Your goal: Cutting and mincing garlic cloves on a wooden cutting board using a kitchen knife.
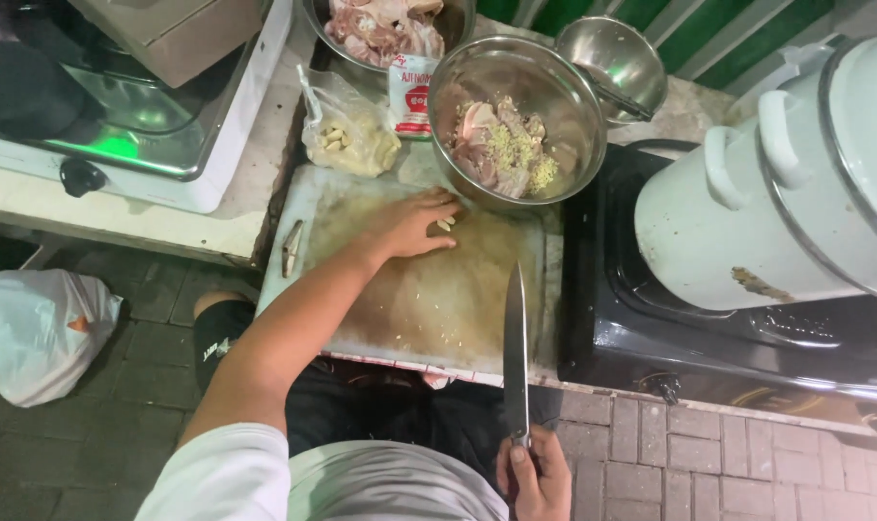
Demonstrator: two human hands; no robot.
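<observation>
On the right of the tabletop [216, 227], a large white enamel pot [747, 222] with a lid stands on a black gas stove [631, 328], the biggest thing in view, with a second, white-edged stove [149, 135] at the far left. Between them lies a worn, pale cutting board [429, 299], scattered with small chopped bits. Just beyond the board's far edge sits a steel bowl of raw chicken pieces topped with minced garlic [511, 121]; another bowl of raw meat [385, 29] stands behind it, and a smaller empty steel bowl [617, 58] sits to its right with a utensil in it. A clear plastic bag of peeled garlic cloves [347, 130] rests at the board's far left corner, beside a small red-and-white packet [411, 96]. The left hand [409, 224] lies palm down on the board, its grip loose and fingers curled over a few garlic cloves [445, 224]. The right hand [535, 478], low and near the body, has its grip closed around the handle of a long knife [515, 347], whose blade points away over the board's near right part. A white plastic bag [33, 328] lies on the paved floor at left.
</observation>
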